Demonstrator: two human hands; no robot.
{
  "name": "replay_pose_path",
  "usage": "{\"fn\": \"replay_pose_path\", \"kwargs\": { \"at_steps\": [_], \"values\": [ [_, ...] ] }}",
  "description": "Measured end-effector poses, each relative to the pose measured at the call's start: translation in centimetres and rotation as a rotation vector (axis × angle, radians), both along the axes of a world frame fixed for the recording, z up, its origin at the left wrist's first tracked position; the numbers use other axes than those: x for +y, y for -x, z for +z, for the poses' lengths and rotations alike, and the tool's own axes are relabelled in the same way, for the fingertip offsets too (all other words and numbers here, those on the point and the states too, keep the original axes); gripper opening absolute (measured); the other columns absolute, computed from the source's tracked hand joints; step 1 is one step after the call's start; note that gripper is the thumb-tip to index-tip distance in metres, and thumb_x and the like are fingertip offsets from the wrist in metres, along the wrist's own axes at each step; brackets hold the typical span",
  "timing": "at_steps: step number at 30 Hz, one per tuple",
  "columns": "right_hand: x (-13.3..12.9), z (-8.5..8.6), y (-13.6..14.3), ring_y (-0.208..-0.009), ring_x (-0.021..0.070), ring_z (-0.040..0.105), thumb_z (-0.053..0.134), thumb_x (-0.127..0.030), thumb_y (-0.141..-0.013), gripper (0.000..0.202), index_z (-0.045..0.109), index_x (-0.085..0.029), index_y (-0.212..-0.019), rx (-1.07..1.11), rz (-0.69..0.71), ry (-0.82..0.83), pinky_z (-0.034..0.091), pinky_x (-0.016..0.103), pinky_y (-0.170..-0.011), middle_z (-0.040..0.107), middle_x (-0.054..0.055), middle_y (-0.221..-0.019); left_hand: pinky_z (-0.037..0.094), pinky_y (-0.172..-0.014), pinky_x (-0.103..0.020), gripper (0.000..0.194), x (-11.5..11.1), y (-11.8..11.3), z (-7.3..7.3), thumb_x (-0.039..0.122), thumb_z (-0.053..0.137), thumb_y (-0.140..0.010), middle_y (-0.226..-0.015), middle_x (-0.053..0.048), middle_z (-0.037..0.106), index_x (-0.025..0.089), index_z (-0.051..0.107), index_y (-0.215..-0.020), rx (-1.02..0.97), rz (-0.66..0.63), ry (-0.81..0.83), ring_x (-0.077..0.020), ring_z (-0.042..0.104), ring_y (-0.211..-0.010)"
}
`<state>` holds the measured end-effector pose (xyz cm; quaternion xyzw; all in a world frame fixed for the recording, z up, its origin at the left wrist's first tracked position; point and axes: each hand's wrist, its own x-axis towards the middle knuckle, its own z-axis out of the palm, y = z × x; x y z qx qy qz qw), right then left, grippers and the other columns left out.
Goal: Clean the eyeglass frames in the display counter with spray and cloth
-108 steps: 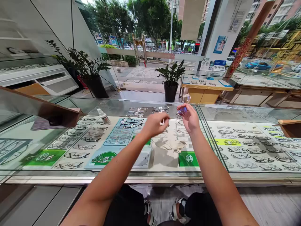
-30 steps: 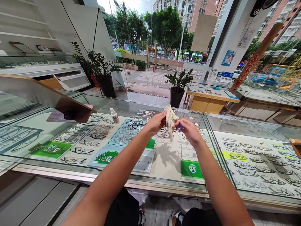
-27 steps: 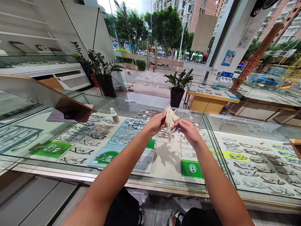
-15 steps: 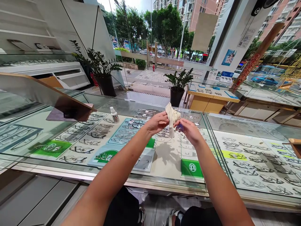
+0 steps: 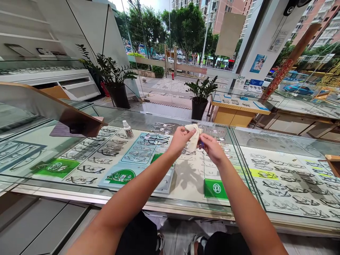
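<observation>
My left hand [image 5: 181, 141] is closed on a cream cleaning cloth [image 5: 193, 142], thumb on top, above the glass counter [image 5: 186, 187]. Close beside it, my right hand [image 5: 212, 147] pinches a pair of glasses [image 5: 202, 144], of which only a purplish glint and a bit of rim show. The cloth is bunched around the glasses and hides most of them. Left of the hands, a small white spray bottle [image 5: 128, 129] stands upright on the counter. Black-framed glasses [image 5: 155, 139] lie on a light blue mat [image 5: 140, 156] by my left forearm.
Rows of glasses [image 5: 287, 180] lie under the glass on the right. A green card [image 5: 216, 190] sits below my right wrist. A dark mirror-like panel [image 5: 79, 117] leans over the counter at left. Potted plants [image 5: 199, 106] stand beyond the counter.
My left hand has moved slightly right and turned, with the thumb now over the cloth. The cloth, which stood up between the hands, is now folded lower. My right hand has barely moved.
</observation>
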<state>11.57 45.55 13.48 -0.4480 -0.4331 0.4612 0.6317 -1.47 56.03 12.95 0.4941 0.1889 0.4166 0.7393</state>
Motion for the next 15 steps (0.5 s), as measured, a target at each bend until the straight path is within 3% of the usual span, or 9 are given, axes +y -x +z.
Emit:
{"fn": "replay_pose_path", "kwargs": {
  "at_steps": [2,4,7,11,15],
  "values": [
    [0.1,-0.1,0.0,-0.072,0.0152,0.052,0.083,-0.056,-0.08,0.037,0.07,-0.022,-0.08,0.006,-0.004,0.013,0.037,0.031,-0.069,0.061,0.0,-0.08,0.044,-0.059,-0.021,0.066,-0.3,0.1,0.1,0.048,0.093,-0.073,-0.078,0.008,0.061,0.026,0.04,-0.105,0.004,0.075,-0.074,-0.0089,0.056,-0.059],
    [0.1,-0.1,0.0,-0.073,0.0151,0.052,0.083,-0.055,-0.08,0.035,0.072,-0.022,-0.081,0.025,-0.01,0.016,0.038,0.031,-0.069,0.062,0.001,-0.083,0.042,-0.058,-0.021,0.055,-0.3,0.4,0.5,0.046,0.087,-0.08,-0.08,0.007,0.059,0.026,0.043,-0.105,0.01,0.049,-0.175,-0.0086,0.054,-0.06],
    [0.0,0.0,-0.2,-0.073,0.0152,0.052,0.084,-0.055,-0.08,0.034,0.074,-0.022,-0.083,0.06,-0.019,0.013,0.04,0.031,-0.07,0.065,0.002,-0.088,0.047,-0.067,-0.023,0.042,0.1,1.2,1.4,0.035,0.084,-0.081,-0.095,0.0,0.065,0.023,0.058,-0.11,0.033,-0.104,-0.295,-0.0118,0.062,-0.076],
    [-0.2,0.1,-0.4,-0.072,0.0148,0.054,0.085,-0.055,-0.079,0.035,0.075,-0.023,-0.084,0.112,-0.02,0.033,0.041,0.031,-0.069,0.066,0.001,-0.086,0.051,-0.085,-0.027,0.056,1.1,2.4,2.1,0.023,0.089,-0.071,-0.117,-0.006,0.068,0.024,0.068,-0.123,0.017,-0.303,-0.318,-0.0185,0.066,-0.1],
    [-0.2,0.3,-0.4,-0.072,0.0149,0.053,0.087,-0.055,-0.078,0.035,0.074,-0.022,-0.082,0.135,-0.003,0.027,0.041,0.031,-0.069,0.064,0.001,-0.083,0.052,-0.091,-0.032,0.057,2.0,3.3,2.4,0.026,0.092,-0.073,-0.116,-0.011,0.07,0.022,0.073,-0.126,0.053,-0.439,-0.38,-0.0236,0.066,-0.107]
  ]
}}
